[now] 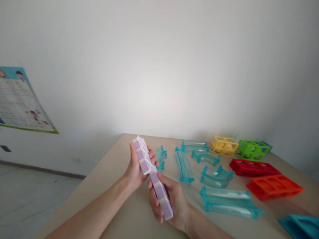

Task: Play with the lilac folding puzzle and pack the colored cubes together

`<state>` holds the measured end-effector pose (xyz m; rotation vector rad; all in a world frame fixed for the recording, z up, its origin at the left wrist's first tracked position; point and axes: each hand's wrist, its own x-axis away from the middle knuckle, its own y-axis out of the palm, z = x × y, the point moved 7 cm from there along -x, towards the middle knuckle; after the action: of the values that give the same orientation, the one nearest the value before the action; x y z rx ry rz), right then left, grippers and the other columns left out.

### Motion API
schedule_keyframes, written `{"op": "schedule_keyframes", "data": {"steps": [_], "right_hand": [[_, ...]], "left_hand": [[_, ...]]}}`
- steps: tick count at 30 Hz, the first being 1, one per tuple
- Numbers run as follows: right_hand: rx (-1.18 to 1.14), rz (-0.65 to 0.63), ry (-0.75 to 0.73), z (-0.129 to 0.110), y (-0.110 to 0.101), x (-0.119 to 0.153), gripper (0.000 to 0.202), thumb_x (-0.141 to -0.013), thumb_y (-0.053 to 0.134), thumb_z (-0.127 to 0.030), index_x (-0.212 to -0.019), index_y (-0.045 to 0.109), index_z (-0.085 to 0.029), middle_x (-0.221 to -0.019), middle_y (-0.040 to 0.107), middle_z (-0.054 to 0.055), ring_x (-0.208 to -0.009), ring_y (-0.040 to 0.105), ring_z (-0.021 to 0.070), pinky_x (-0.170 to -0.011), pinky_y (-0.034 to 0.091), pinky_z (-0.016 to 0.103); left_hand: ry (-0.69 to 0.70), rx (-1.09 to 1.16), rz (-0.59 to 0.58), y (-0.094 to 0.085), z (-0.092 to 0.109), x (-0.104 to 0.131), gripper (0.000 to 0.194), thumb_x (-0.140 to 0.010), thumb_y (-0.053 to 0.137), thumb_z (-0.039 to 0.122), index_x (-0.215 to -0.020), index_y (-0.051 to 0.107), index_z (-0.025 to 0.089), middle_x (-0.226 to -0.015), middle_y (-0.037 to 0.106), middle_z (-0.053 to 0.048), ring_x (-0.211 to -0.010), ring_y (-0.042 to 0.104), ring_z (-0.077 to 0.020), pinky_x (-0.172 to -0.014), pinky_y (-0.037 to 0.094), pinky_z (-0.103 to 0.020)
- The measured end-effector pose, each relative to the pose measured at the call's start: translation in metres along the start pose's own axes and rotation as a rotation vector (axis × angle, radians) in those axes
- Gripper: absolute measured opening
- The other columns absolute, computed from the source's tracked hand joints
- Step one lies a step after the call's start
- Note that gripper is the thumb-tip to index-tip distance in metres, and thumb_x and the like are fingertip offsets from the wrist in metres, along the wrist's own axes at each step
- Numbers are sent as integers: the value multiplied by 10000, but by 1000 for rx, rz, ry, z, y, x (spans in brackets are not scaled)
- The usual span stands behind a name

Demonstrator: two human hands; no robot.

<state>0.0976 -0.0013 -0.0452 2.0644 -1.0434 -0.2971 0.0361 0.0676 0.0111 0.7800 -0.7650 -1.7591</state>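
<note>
Both my hands hold one long lilac block strip with white frame edges, above the beige table. My left hand grips its upper end, where the strip bends slightly. My right hand wraps the lower end from below. Just behind the strip lies a small clear teal track piece, partly hidden by my left fingers.
Several clear teal track pieces lie to the right, curved and straight. Beyond them stand a yellow cage block, a green one, a red block, an orange block and a teal block. A poster hangs on the left wall.
</note>
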Motion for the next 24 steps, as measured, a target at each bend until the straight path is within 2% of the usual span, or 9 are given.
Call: {"op": "schedule_keyframes", "data": {"steps": [3,6,9,14,17,20,22,24], "right_hand": [[-120,-140,42,-2,6,4,348,-907,482,-492,-831,580,-167,-457,456,-70,-283,275,67,-278,291,176],[-233,-290,12,-12,14,9,317,-895,528,-480,-811,546,-175,-446,407,-100,-272,169,54,-260,259,176],[-252,-352,5,-16,19,12,321,-890,545,-480,-811,544,-168,-448,420,-98,-271,176,54,-254,255,175],[-223,-331,52,-12,18,11,337,-890,556,-483,-852,559,-148,-462,453,-92,-278,221,45,-272,263,168],[-208,-394,85,-8,23,14,381,-930,470,-539,-836,522,-173,-445,453,-91,-261,246,56,-260,259,168],[-205,-428,111,-7,28,18,431,-960,374,-594,-839,491,-196,-440,445,-92,-257,252,67,-254,262,169],[-194,-414,114,-8,29,18,414,-945,420,-591,-852,495,-194,-459,438,-96,-270,255,63,-263,269,169],[-174,-383,107,-9,27,16,380,-917,501,-557,-866,513,-181,-474,427,-100,-286,257,57,-273,271,167]], "left_hand": [[-32,-63,-77,7,3,3,622,-681,633,750,-902,616,169,-750,608,-4,-683,603,-145,-696,546,-291],[-167,-176,-208,16,-6,10,507,-666,827,479,-1008,668,139,-878,699,-67,-838,682,-212,-776,552,-320],[-199,-237,-257,17,-10,13,374,-632,880,271,-925,703,122,-834,735,-78,-772,702,-192,-737,553,-276],[-179,-245,-272,12,-8,11,299,-629,878,224,-856,715,120,-793,747,-72,-739,706,-186,-724,559,-273],[-201,-169,-260,10,-10,13,391,-570,909,204,-910,720,163,-814,752,-34,-755,709,-180,-700,561,-263],[-184,-136,-265,9,-12,14,459,-534,928,301,-921,715,178,-802,745,-24,-711,697,-173,-654,558,-259],[-176,-164,-263,8,-11,13,432,-548,920,339,-880,713,155,-770,737,-40,-679,688,-170,-643,554,-255],[-181,-197,-242,7,-9,12,397,-559,918,310,-850,713,134,-753,738,-57,-663,683,-166,-637,549,-243]]}}
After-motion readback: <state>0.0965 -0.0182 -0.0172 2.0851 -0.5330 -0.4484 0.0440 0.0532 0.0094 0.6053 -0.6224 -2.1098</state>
